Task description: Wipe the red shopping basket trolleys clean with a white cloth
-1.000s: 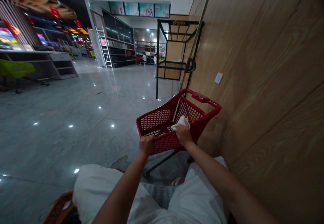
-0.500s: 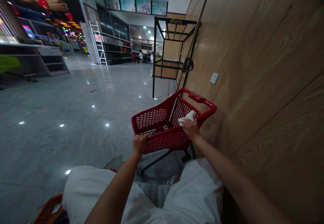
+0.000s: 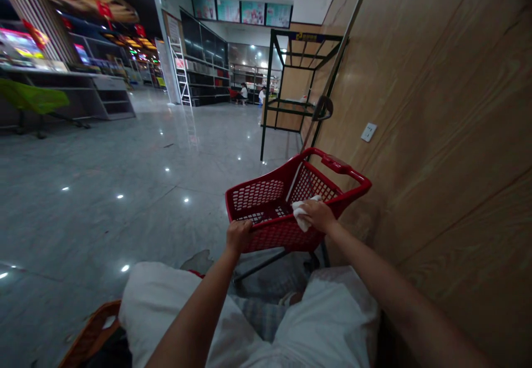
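A red plastic mesh shopping cart (image 3: 286, 239) stands on a dark wheeled frame just in front of my lap. My left hand (image 3: 239, 236) grips the cart's near rim. My right hand (image 3: 318, 215) presses a crumpled white cloth (image 3: 301, 214) onto the inner side of that same rim, further right. Inside, the cart's mesh floor shows only partly, and I see nothing lying on it.
A wood-panelled wall (image 3: 436, 135) with a white socket (image 3: 368, 132) runs close along the right. A black metal shelf frame (image 3: 286, 80) stands beyond the cart. Polished grey floor (image 3: 103, 213) spreads left. An orange basket (image 3: 93, 335) sits low at left. Two people (image 3: 249, 95) are far off.
My right hand has slid rightward along the rim, with the cloth now lower under its fingers. My left hand stays on the rim, and the view has shifted slightly.
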Motion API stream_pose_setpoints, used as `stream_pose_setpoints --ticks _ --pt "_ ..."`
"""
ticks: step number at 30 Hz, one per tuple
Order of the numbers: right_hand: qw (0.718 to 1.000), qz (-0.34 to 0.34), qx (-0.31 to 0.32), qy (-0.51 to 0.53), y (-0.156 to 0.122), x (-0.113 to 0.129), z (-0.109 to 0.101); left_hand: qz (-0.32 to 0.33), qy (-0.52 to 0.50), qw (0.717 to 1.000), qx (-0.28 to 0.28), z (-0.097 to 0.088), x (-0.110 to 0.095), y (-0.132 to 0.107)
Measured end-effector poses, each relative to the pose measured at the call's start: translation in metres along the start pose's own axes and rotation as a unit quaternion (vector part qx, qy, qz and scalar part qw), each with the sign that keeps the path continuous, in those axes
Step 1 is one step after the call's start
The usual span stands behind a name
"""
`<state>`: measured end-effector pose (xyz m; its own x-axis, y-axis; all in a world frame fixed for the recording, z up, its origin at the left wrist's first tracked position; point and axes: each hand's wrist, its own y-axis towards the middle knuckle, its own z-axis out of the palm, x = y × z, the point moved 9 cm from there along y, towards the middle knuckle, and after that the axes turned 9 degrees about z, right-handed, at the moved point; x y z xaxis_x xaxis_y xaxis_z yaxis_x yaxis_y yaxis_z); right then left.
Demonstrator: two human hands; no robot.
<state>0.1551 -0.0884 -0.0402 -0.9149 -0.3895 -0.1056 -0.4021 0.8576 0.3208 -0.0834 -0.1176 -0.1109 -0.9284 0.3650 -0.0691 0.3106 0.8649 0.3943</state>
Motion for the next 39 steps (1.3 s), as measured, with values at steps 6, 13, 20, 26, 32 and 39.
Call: stream_pose_setpoints --ticks 6,13,20,26,32,39 --pt "0.999 0.006 -0.011 0.030 0.007 0.065 0.010 0.011 -0.023 1.000 -0.015 -0.005 -0.008 -0.002" --pt "0.998 -0.046 -0.004 0.047 0.018 0.149 0.028 0.050 -0.049 0.997 -0.024 -0.007 -0.002 -0.004" --pt "0.998 -0.014 -0.049 -0.022 -0.003 0.020 0.007 0.051 -0.048 0.997 -0.044 -0.015 0.007 -0.002" --pt "0.993 0.070 -0.085 -0.043 -0.010 -0.037 -0.013 -0.042 -0.025 0.998 -0.049 -0.003 0.012 -0.001" --pt "0.997 0.011 -0.061 0.040 0.016 0.093 0.020 -0.046 0.010 0.996 -0.076 -0.003 0.003 -0.003" --pt "0.999 -0.032 -0.017 -0.002 0.011 0.043 0.020 0.003 0.014 0.999 -0.033 -0.005 0.013 -0.002"
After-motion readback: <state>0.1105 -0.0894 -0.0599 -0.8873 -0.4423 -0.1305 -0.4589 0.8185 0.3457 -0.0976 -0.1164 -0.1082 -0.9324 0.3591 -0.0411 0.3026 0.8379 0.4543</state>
